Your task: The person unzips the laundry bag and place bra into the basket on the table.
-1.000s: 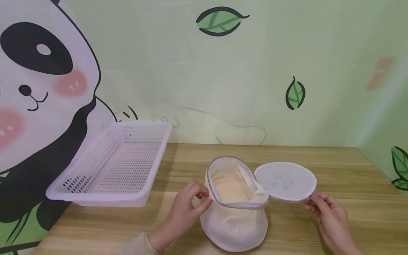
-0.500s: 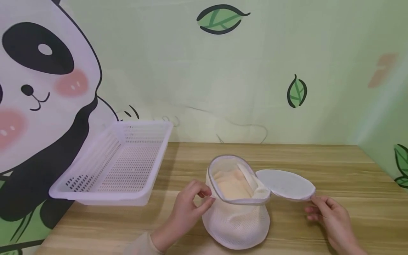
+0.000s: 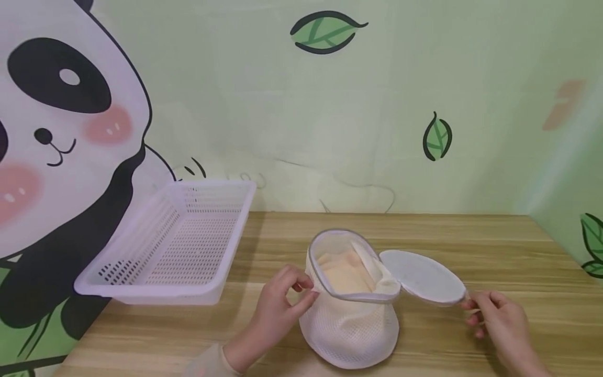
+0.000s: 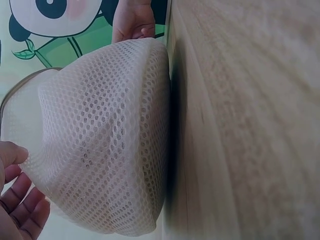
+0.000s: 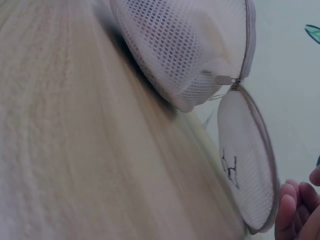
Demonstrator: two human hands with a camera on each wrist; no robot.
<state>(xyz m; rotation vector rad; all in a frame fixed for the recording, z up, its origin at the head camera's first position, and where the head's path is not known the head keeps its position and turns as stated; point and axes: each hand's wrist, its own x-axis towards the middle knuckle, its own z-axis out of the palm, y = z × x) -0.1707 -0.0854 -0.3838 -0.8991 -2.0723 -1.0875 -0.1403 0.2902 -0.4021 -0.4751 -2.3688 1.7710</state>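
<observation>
Two containers sit on the wooden surface (image 3: 471, 246). One is a round white mesh bag (image 3: 349, 324) in the lower middle of the head picture. Its top is open, and soft pale orange cloth (image 3: 346, 275) lies inside it. A round flat lid (image 3: 422, 277) hangs off the bag's right edge, joined at the rim and tipped down to the right. The other container is a white plastic basket (image 3: 174, 246) with many small holes, at the left of the picture, well apart from the bag. It sticks out past the left edge of the surface.

At the left side of the bag, the left hand (image 3: 278, 309) has its fingers and thumb curled in, pinching the bag's grey rim. At the lower right of the picture, the right hand (image 3: 499, 322) has bent fingers right at the far edge of the lid. I cannot tell if it truly grips the lid or only touches it.

Behind everything is a green wall (image 3: 471, 78) with a big panda (image 3: 61, 120) and leaves painted on it.
</observation>
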